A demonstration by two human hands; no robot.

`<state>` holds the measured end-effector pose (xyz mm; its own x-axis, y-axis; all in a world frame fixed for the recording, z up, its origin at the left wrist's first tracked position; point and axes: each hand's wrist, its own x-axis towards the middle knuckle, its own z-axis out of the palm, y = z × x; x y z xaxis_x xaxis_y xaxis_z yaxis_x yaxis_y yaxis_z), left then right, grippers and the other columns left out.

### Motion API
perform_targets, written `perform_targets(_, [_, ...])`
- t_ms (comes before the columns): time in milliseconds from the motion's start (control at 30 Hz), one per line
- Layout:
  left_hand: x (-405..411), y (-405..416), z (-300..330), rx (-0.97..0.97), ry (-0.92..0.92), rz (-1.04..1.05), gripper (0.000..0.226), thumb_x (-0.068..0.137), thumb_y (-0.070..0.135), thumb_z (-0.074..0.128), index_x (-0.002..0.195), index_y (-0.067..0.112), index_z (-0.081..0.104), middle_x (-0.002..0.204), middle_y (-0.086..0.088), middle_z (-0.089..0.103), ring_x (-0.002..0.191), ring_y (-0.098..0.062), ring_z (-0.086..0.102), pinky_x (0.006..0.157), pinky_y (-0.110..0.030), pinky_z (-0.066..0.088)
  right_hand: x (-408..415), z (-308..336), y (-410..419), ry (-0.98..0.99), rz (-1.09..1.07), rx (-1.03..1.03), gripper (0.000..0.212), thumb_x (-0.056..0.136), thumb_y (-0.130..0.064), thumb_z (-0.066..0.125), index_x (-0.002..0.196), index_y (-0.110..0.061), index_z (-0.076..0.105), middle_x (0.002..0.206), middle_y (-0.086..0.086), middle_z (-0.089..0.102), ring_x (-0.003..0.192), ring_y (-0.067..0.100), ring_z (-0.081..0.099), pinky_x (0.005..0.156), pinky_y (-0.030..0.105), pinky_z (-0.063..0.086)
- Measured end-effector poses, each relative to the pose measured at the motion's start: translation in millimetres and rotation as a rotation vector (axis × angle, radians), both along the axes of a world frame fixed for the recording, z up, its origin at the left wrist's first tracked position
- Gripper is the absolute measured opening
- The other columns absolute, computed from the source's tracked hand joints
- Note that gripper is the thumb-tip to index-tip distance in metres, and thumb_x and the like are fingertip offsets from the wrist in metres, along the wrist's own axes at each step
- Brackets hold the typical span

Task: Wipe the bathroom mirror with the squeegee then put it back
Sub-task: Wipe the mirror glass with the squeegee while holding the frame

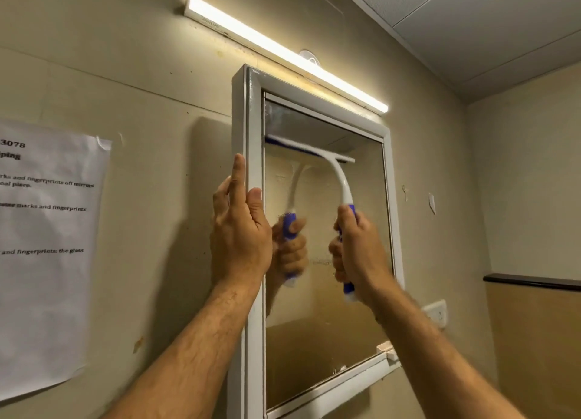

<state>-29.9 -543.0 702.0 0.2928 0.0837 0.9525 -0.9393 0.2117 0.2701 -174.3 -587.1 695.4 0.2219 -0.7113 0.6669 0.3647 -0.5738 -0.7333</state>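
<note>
wall (157,57): beige | fixed on it: white-framed mirror (327,292); lit tube light (283,52); printed sheet (47,255), possibly taped

Beige wall (141,57), marked with small stains. Lit tube light (283,52) was mounted on it, slanting down to the right. Printed paper notice (47,245) hung well below and left of the light. White wall socket (437,313) sat low to the light's right, dark ledge (531,281) beyond it. Panelled ceiling (487,16) ran above
</note>
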Motion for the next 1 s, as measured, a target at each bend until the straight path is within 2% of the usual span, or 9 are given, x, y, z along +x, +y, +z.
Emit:
perform_targets(67, [-1.8, 0.5, -2.0, -0.009, 0.058, -0.011, 0.047, 0.098, 0.049, 0.023, 0.144, 0.048, 0.014, 0.126, -0.002, 0.045, 0.068, 0.004, 0.042, 0.045, -0.009, 0.027, -0.4, -29.4, 7.1, -0.028, 0.006, 0.035, 0.039, 0.096, -0.041, 0.041, 0.075, -0.008, 0.045, 0.057, 0.007, 0.035, 0.027, 0.006, 0.039, 0.031, 0.015, 0.032])
perform_targets(167, [-3.9, 1.1, -4.9, -0.011, 0.089, -0.008, 0.049, 0.096, 0.053, 0.018, 0.144, 0.048, 0.013, 0.103, 0.001, 0.044, 0.064, 0.000, 0.042, 0.044, -0.013, 0.027, -2.8, -52.6, -5.0, 0.052, -0.059, -0.025, 0.033, 0.097, -0.043, 0.041, 0.084, -0.014, 0.049, 0.060, 0.003, 0.042, 0.039, 0.005, 0.037, 0.038, 0.020, 0.036])
perform_targets(400, [-3.2, -0.5, -6.5, -0.003, 0.081, 0.082, 0.050, 0.099, 0.046, 0.024, 0.147, 0.042, 0.013, 0.091, 0.000, 0.045, 0.055, -0.002, 0.040, 0.041, -0.009, 0.024, -9.8, -4.0, -1.8, 0.042, -0.013, -0.027, 0.035, 0.100, -0.041, 0.038, 0.079, -0.014, 0.047, 0.058, 0.002, 0.039, 0.028, 0.004, 0.038, 0.033, 0.015, 0.033])
perform_targets(500, [-2.8, 0.2, -9.0, -0.004, 0.075, 0.098, 0.049, 0.100, 0.044, 0.025, 0.148, 0.040, 0.014, 0.091, 0.001, 0.045, 0.056, 0.000, 0.039, 0.041, -0.007, 0.023, -4.9, -24.9, 6.3, -0.003, 0.027, -0.019, 0.043, 0.101, -0.034, 0.038, 0.065, -0.010, 0.040, 0.055, 0.006, 0.033, 0.024, 0.001, 0.043, 0.029, 0.013, 0.033])
perform_targets(567, [-2.7, 0.0, -9.2, -0.002, 0.075, 0.096, 0.049, 0.100, 0.044, 0.025, 0.148, 0.040, 0.014, 0.091, 0.002, 0.045, 0.057, 0.002, 0.039, 0.042, -0.007, 0.023, -3.1, -51.6, 1.4, 0.019, -0.008, -0.048, 0.040, 0.097, -0.042, 0.041, 0.073, -0.011, 0.047, 0.058, 0.008, 0.039, 0.030, 0.004, 0.044, 0.034, 0.012, 0.033])
perform_targets(633, [-3.3, 0.3, -8.5, -0.003, 0.074, 0.095, 0.049, 0.100, 0.044, 0.025, 0.148, 0.039, 0.015, 0.092, 0.003, 0.044, 0.059, 0.004, 0.038, 0.043, -0.006, 0.022, -6.0, -70.4, -17.3, 0.057, -0.050, -0.055, 0.030, 0.098, -0.041, 0.042, 0.083, -0.017, 0.052, 0.064, 0.003, 0.045, 0.040, 0.003, 0.042, 0.043, 0.020, 0.038])
perform_targets(733, [-4.3, 0.8, -6.7, -0.001, 0.064, 0.089, 0.049, 0.100, 0.044, 0.025, 0.148, 0.038, 0.015, 0.094, 0.006, 0.043, 0.060, 0.007, 0.035, 0.036, -0.007, 0.032, -8.9, -57.1, -25.6, 0.067, 0.015, -0.037, 0.029, 0.099, -0.040, 0.042, 0.085, -0.016, 0.052, 0.059, -0.001, 0.045, 0.039, 0.002, 0.041, 0.041, 0.022, 0.037])
perform_targets(867, [-4.1, 2.0, -6.8, 0.029, 0.070, 0.102, 0.049, 0.101, 0.043, 0.024, 0.148, 0.038, 0.014, 0.101, 0.001, 0.051, 0.062, 0.014, 0.037, 0.039, -0.002, 0.028, -11.8, -13.5, -27.6, 0.060, 0.062, -0.013, 0.030, 0.097, -0.044, 0.043, 0.088, -0.017, 0.053, 0.058, 0.000, 0.046, 0.037, 0.004, 0.040, 0.039, 0.021, 0.039])
perform_targets(1000, [-2.2, 1.0, -8.9, 0.025, 0.073, 0.086, 0.048, 0.101, 0.043, 0.025, 0.148, 0.037, 0.015, 0.118, -0.009, 0.055, 0.073, 0.025, 0.040, 0.045, 0.004, 0.034, -11.5, -24.9, -27.4, 0.073, 0.096, 0.016, 0.029, 0.097, -0.043, 0.043, 0.088, -0.019, 0.055, 0.059, 0.001, 0.048, 0.039, 0.004, 0.042, 0.041, 0.021, 0.040])
